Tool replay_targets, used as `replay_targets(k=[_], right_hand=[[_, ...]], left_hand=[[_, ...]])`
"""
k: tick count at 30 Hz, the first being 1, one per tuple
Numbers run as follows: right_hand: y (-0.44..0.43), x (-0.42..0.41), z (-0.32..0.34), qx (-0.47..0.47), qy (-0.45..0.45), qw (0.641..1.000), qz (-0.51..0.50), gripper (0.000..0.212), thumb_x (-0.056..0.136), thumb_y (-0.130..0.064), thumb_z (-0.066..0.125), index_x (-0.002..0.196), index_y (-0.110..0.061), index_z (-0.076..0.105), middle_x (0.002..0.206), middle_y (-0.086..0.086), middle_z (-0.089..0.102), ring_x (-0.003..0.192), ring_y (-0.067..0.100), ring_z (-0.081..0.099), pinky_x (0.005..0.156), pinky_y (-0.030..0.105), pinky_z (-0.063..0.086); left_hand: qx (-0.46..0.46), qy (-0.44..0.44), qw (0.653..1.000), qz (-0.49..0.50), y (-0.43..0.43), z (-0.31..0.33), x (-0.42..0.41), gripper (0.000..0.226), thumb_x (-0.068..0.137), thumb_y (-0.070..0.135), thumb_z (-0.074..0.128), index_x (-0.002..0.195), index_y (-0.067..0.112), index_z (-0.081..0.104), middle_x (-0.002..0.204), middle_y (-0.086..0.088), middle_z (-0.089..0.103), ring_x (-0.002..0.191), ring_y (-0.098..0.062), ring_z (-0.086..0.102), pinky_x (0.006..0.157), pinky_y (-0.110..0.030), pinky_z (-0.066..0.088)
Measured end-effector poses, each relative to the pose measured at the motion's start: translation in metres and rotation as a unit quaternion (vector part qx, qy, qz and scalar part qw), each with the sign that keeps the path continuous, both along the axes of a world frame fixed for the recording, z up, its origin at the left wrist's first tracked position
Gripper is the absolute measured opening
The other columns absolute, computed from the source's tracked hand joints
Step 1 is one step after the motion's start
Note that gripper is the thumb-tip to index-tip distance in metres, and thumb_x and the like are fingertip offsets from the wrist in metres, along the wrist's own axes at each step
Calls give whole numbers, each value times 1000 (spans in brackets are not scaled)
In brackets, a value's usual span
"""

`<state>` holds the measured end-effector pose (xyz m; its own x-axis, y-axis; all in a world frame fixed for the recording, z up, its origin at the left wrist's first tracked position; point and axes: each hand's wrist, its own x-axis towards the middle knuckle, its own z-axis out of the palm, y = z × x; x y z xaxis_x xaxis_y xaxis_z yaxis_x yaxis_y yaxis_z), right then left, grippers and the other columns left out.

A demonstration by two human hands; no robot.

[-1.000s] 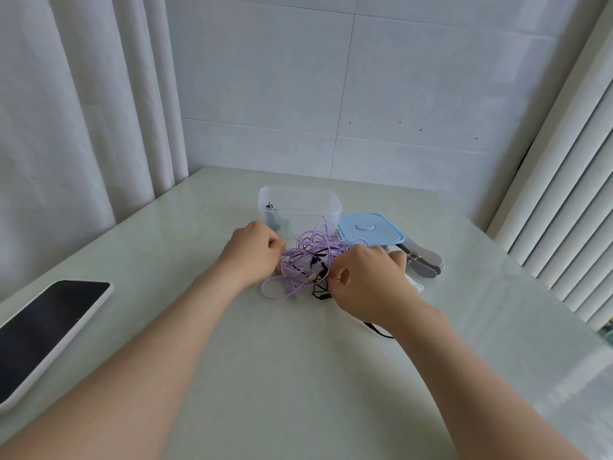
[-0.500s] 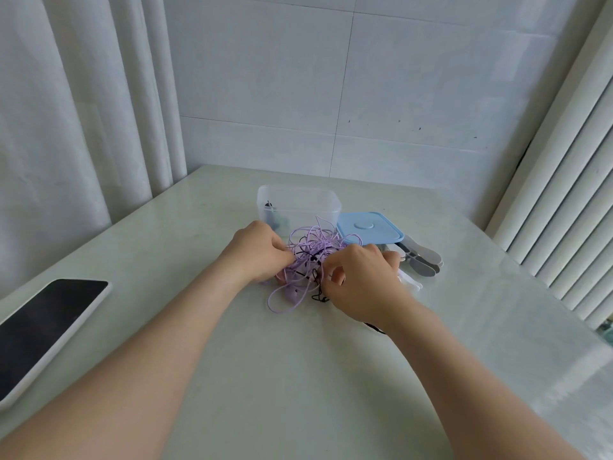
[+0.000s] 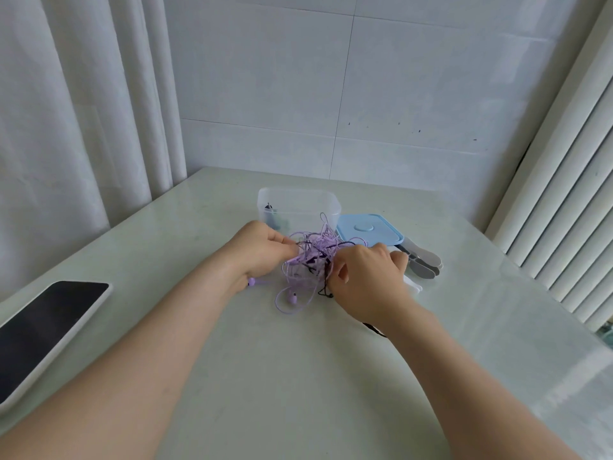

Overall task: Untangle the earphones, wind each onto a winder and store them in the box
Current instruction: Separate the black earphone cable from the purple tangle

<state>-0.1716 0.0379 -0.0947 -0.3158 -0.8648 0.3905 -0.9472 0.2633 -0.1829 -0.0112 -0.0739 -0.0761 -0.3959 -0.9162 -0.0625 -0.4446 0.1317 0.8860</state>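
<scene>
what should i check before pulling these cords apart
1. Grip: left hand and right hand both pinch the tangle: ok
2. Purple and black cords separated: not ok, knotted together
3. Free end: a purple earbud lies loose on the table: ok
4. Box open, lid beside it: ok
5. Winders at hand, right of the lid: ok
6. Which cord the right hand pinches: cannot tell

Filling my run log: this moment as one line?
untangling | left hand pinches earphone tangle | right hand pinches tangle | box open, lid beside | winders unused
</scene>
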Motion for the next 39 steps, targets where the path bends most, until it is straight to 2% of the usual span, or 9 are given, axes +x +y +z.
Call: replay_targets(k=[4, 7, 14, 18, 24, 29, 32, 35, 39], right_hand=[[3, 1, 9, -47, -39, 998, -31, 17, 95, -32, 54, 92, -28, 70, 85, -10, 70, 101, 24, 45, 81, 37, 17], [4, 4, 18, -125, -78, 989, -24, 7, 92, -32, 60, 91, -31, 67, 81, -13, 68, 102, 20, 46, 84, 36, 18], [8, 20, 25, -284, -155, 938, 127, 10, 92, -20, 70, 95, -27, 64, 84, -15, 67, 90, 10, 61, 91, 34, 40], [11, 28, 27, -346, -132, 915, 158, 2, 91, -25, 75, 89, -26, 74, 88, -15, 67, 86, 10, 64, 84, 46, 49], [7, 30, 25, -265, -182, 940, 115, 11, 88, -38, 79, 87, -29, 74, 70, -15, 67, 74, 4, 65, 80, 31, 51], [4, 27, 20, -183, -233, 952, 78, 18, 85, -44, 79, 92, -27, 77, 63, -13, 68, 67, 5, 66, 73, 28, 54], [5, 30, 20, -163, -251, 947, 115, 15, 92, -39, 76, 85, -26, 80, 57, -8, 65, 59, 12, 60, 62, 22, 46], [6, 33, 24, -184, -294, 929, 133, 24, 96, -27, 72, 72, -30, 77, 48, -11, 50, 51, 10, 45, 53, 16, 30], [9, 29, 32, -242, -407, 868, 151, 20, 99, -24, 68, 83, -27, 79, 67, 1, 70, 63, 25, 61, 61, 39, 50]], left_hand=[[-112, 149, 981, 58, -3, 5, 0, 5, 94, 17, 75, 92, 22, 74, 88, 1, 75, 84, -14, 67, 74, -24, 52], [-116, 192, 973, 57, 2, 12, 2, 5, 87, 17, 81, 90, 19, 78, 83, -1, 78, 72, -9, 68, 74, -25, 54], [-83, 152, 985, -19, 20, 26, 3, 2, 87, 13, 76, 87, 12, 78, 78, -1, 79, 75, -7, 72, 80, -23, 50], [-108, 158, 980, -48, 23, 26, 1, 4, 94, 17, 74, 95, 14, 74, 78, -1, 80, 79, -12, 76, 89, -30, 56], [-122, 199, 971, -54, 23, 26, 1, 24, 93, 36, 78, 110, 22, 70, 84, -4, 81, 88, -14, 77, 97, -34, 54], [-102, 223, 966, -82, 28, 31, 1, 14, 101, 27, 69, 112, 18, 72, 92, -1, 82, 100, -8, 74, 93, -27, 47], [-77, 243, 958, -131, 30, 37, 2, 22, 102, 15, 56, 116, 18, 73, 99, -4, 81, 103, -13, 71, 75, -25, 42], [-90, 233, 956, -157, 30, 36, 1, 35, 88, 11, 53, 118, 19, 71, 104, -3, 81, 107, -21, 71, 83, -39, 43], [-112, 207, 957, -171, 32, 26, -1, 45, 83, 12, 61, 127, 23, 59, 102, -1, 80, 91, -17, 72, 87, -32, 54]])
